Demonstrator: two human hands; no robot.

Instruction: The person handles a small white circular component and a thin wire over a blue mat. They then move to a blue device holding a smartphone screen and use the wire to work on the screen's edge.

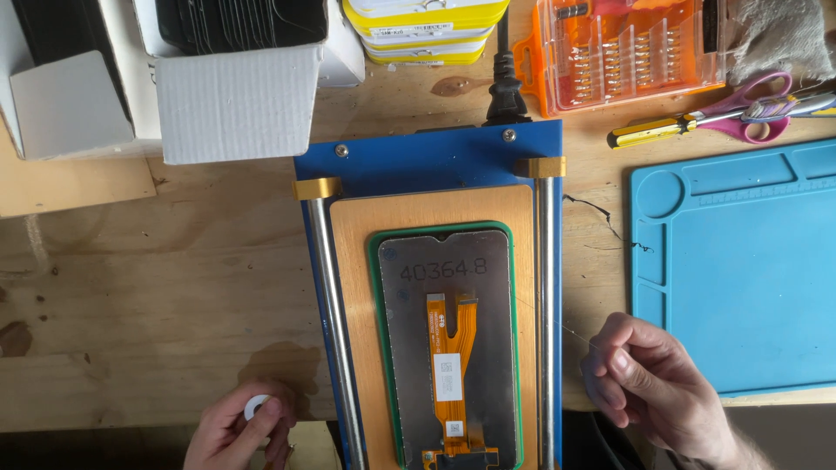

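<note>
A phone display panel (453, 287) lies face down on the orange pad of a blue heating plate (435, 161), ringed by a green frame, with an orange flex cable (453, 335) running down its back. My left hand (237, 431) at the bottom left holds a small white spool (258, 406). My right hand (649, 383) at the lower right pinches a very thin wire (557, 324) that stretches toward the panel's right edge.
White cardboard boxes (235, 96) stand at the back left, yellow cases (427, 30) behind the plate, an orange screwdriver-bit case (623, 52) at the back right. Pink scissors (753, 109) and a yellow screwdriver (653, 132) lie above a blue work mat (740, 270). A black power plug (505, 91) enters the plate.
</note>
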